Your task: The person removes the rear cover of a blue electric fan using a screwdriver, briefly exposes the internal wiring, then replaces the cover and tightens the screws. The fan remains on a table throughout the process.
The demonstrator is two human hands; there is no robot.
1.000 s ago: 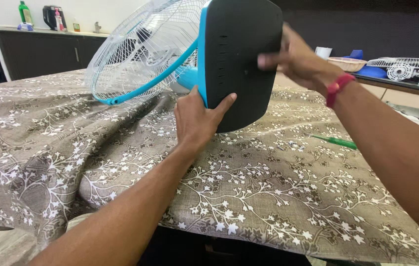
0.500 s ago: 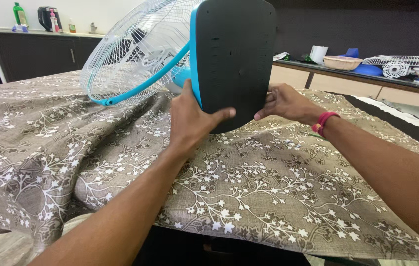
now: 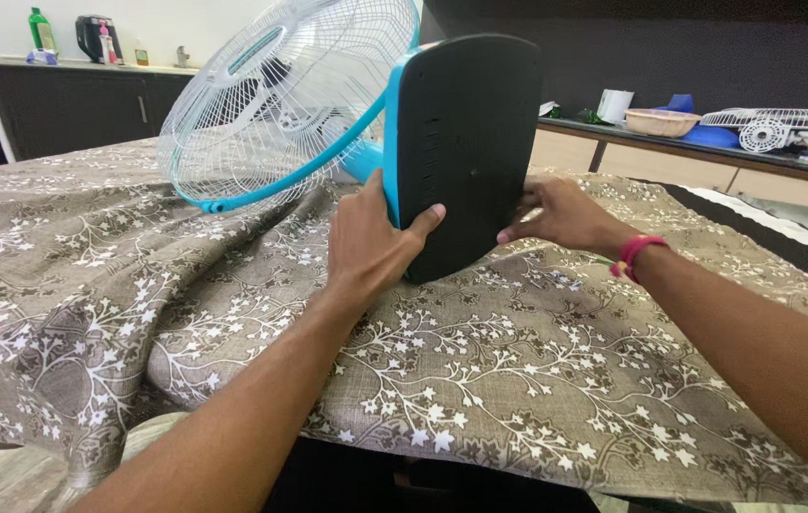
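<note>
- I see the cloth (image 3: 556, 380), brown with white flowers, covering the whole surface in front of me; it bunches into folds at the left and hangs over the near edge, so whatever lies under it is hidden.
- The fan (image 3: 328, 104) lies tipped over on the cloth, its white wire cage ringed in blue pointing up and to the left; the top of the cage is cut off by the frame.
- The base (image 3: 466, 142), a dark rounded slab with a blue rim, stands on edge facing me, its lower edge resting on the cloth. It blocks the fan's neck and most of the motor housing.
- My left hand (image 3: 371, 237) clamps the base's left edge: thumb across the dark underside, fingers wrapped behind the rim where I cannot see them.
- My right hand (image 3: 561, 214) rests its fingertips against the base's lower right edge; the fingertips go behind the slab, so I cannot tell how firm the hold is.
- A pink band (image 3: 634, 255) sits on my right wrist.
- On the counter (image 3: 708, 147) at the far right lie a second fan cage (image 3: 770, 122) and a bowl (image 3: 661, 121); small items beside them are too far to make out.
- A green bottle (image 3: 40, 28) stands on the far-left cabinet.
</note>
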